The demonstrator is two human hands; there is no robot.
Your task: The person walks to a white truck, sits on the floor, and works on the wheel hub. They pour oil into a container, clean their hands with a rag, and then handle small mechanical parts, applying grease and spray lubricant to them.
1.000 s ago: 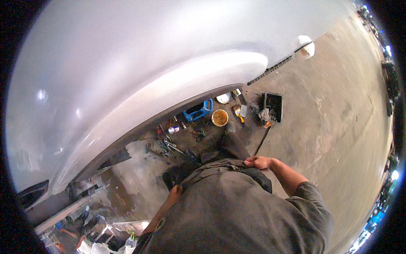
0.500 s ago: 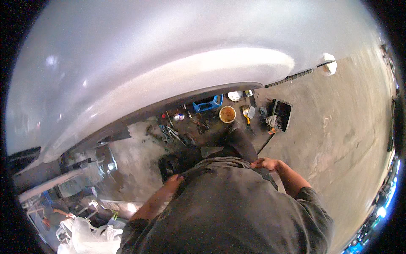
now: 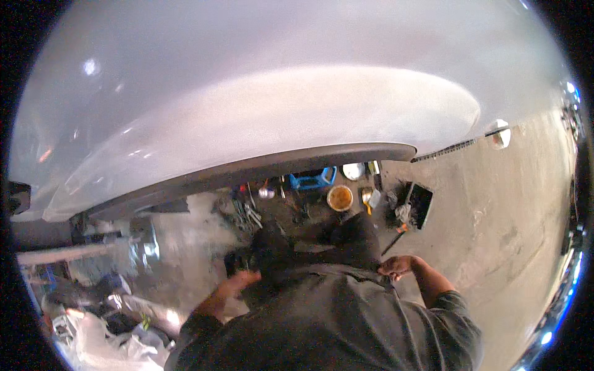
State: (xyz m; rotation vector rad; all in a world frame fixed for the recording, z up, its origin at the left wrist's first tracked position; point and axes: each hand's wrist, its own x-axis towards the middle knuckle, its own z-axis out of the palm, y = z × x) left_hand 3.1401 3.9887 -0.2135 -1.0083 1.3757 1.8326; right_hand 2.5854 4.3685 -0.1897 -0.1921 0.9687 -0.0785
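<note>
My right hand [image 3: 398,266] is at the right side of my waist, its fingers closed on the hem of my dark shirt [image 3: 346,321]. On the other side my left hand [image 3: 238,282] is beside the shirt's left edge, smeared by motion. Its fingers are too blurred to make out. Below my waist are my dark trousers [image 3: 352,238]. In front of me curves a large silvery-grey car body panel [image 3: 297,105] with a dark strip [image 3: 247,166] along its lower edge.
On the floor under the panel stand a blue plastic carrier [image 3: 313,179], an open tub [image 3: 340,198] of brownish stuff, a white lid [image 3: 353,171], a yellow-handled brush [image 3: 369,199] and several hand tools [image 3: 247,215]. A black bin [image 3: 420,204] is to their right. White plastic sheeting [image 3: 108,343] lies lower left.
The view has shifted, so the panel and the floor items sit lower in it. My left hand has moved a little down and left; my right hand stays at the shirt hem.
</note>
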